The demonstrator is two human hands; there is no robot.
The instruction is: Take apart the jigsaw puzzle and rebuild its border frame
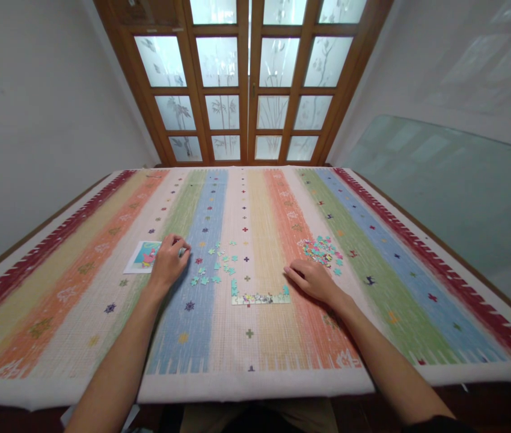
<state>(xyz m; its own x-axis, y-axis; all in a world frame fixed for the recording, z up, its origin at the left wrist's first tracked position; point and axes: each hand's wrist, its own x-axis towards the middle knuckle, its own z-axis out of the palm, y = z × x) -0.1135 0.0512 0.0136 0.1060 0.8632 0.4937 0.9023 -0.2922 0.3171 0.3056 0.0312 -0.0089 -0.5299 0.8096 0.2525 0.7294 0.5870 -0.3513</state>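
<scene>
My left hand (171,260) is at the right side of a picture card (142,257) with a pink cartoon figure, covering part of it. A teal jigsaw puzzle piece (184,247) shows at its curled fingertips. My right hand (312,278) rests on the tablecloth with its fingers stretched out to the left, and I see nothing in it. Just left of it lies a joined L-shaped strip of puzzle (260,299), its bottom edge and left corner built up. Loose teal puzzle pieces (216,279) are scattered between my left hand and the strip.
A dense pile of mixed-colour puzzle pieces (322,249) lies beyond my right hand. The striped tablecloth (255,343) covers the wide table. Wooden doors with frosted panes (249,84) stand at the far end, and a glass panel (454,198) leans by the right wall.
</scene>
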